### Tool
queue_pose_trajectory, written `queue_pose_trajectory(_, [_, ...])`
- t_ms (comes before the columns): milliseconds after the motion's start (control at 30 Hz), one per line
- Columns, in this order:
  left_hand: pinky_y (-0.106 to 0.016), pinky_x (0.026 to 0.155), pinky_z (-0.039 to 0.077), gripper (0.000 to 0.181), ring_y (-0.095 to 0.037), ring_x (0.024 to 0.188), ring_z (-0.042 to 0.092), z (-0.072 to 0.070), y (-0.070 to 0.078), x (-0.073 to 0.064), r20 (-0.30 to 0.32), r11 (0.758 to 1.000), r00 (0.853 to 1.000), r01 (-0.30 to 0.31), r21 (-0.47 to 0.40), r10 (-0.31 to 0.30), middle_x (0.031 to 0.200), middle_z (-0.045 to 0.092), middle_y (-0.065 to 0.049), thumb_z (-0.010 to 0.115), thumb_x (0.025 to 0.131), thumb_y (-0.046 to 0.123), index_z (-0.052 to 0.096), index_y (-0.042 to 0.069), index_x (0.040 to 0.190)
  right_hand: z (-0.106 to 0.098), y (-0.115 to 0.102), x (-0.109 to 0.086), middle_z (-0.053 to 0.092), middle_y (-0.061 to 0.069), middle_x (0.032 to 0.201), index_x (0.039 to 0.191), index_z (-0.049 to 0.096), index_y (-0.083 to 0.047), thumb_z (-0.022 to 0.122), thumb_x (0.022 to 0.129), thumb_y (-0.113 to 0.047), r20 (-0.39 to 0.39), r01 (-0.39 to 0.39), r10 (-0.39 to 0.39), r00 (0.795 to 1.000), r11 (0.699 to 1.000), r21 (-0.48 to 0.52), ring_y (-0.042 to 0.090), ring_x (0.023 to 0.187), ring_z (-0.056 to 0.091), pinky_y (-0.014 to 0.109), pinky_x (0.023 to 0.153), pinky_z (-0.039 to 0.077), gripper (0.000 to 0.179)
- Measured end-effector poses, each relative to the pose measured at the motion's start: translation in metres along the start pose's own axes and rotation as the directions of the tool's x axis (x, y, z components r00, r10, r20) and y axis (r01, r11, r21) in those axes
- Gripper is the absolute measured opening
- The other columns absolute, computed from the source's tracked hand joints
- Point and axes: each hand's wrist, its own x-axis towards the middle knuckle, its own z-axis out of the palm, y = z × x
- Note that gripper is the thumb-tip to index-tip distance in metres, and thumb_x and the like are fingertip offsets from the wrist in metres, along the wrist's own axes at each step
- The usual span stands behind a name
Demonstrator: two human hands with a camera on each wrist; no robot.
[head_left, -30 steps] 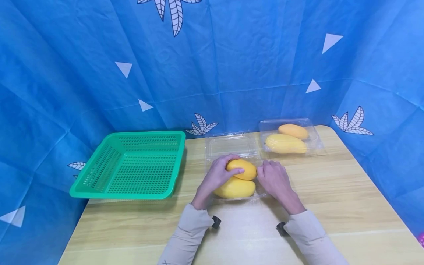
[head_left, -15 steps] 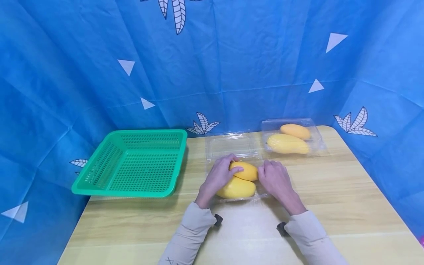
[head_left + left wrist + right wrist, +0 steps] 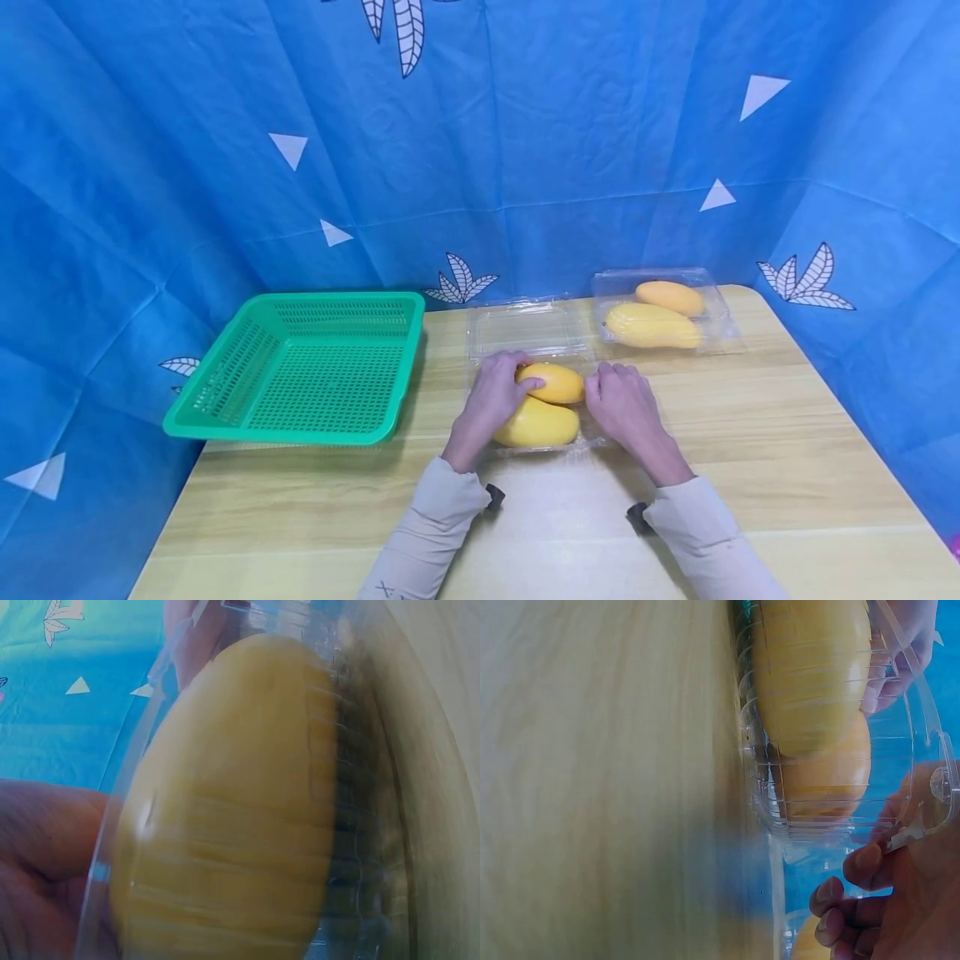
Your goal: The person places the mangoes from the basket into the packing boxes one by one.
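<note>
In the head view, a clear plastic clamshell box lies with its lid laid back, and two yellow mangoes sit in its base. My left hand holds the far mango, thumb on its near side and fingers over its far left end. The near mango lies in front of it; in the left wrist view, a mango fills the middle behind the ribbed wall. At the box's right side, my right hand has curled fingers; the right wrist view shows it pinching the rim corner.
A green perforated basket stands on the left of the wooden table. Back right, another clear box contains two mangoes, the nearer one paler yellow. A blue patterned cloth hangs behind the table.
The head view has shifted slightly, so the basket and rear box appear a little further right. Both hands keep their holds, with barely any movement of the mangoes.
</note>
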Motion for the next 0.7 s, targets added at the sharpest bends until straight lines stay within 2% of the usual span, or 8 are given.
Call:
queue_pose_trajectory(200, [-0.037, 0.096, 0.055, 0.035, -0.025, 0.107, 0.066, -0.004, -0.001, 0.001, 0.030, 1.000, 0.999, 0.017, -0.019, -0.016, 0.114, 0.073, -0.010, 0.081, 0.089, 0.020, 0.073, 0.004, 0.119, 0.000, 0.001, 0.000, 0.054, 0.011, 0.075, 0.076, 0.051, -0.008, 0.046, 0.102, -0.015, -0.003, 0.002, -0.002, 1.000, 1.000, 0.003, 0.037, 0.079, 0.056, 0.053, 0.078, 0.049, 0.027])
queue_pose_trajectory(500, [-0.038, 0.094, 0.056, 0.034, -0.028, 0.108, 0.067, -0.018, -0.003, 0.000, 0.070, 0.992, 0.998, 0.014, -0.124, -0.006, 0.120, 0.071, -0.016, 0.075, 0.094, 0.012, 0.069, 0.000, 0.125, 0.000, 0.000, -0.001, 0.055, 0.012, 0.076, 0.076, 0.052, -0.007, 0.045, 0.102, -0.015, -0.008, 0.005, -0.005, 1.000, 1.000, 0.001, 0.039, 0.080, 0.057, 0.053, 0.078, 0.049, 0.028])
queue_pose_trajectory(600, [-0.039, 0.093, 0.057, 0.030, -0.029, 0.108, 0.067, -0.025, -0.005, -0.001, 0.038, 0.989, 0.999, -0.015, -0.147, 0.021, 0.119, 0.071, -0.016, 0.073, 0.096, 0.012, 0.070, -0.001, 0.123, 0.000, 0.000, -0.001, 0.056, 0.012, 0.076, 0.077, 0.053, -0.007, 0.046, 0.102, -0.015, -0.010, 0.007, -0.007, 1.000, 1.000, 0.002, 0.039, 0.081, 0.057, 0.054, 0.079, 0.049, 0.028])
queue_pose_trajectory(700, [-0.037, 0.088, 0.058, 0.028, -0.028, 0.107, 0.067, -0.032, -0.009, -0.002, -0.028, 0.986, 0.999, -0.030, -0.164, 0.025, 0.118, 0.071, -0.015, 0.072, 0.097, 0.012, 0.070, 0.000, 0.122, 0.001, 0.000, -0.001, 0.056, 0.012, 0.076, 0.077, 0.053, -0.007, 0.046, 0.102, -0.015, -0.011, 0.012, -0.012, 1.000, 1.000, 0.000, 0.039, 0.081, 0.057, 0.055, 0.079, 0.049, 0.027])
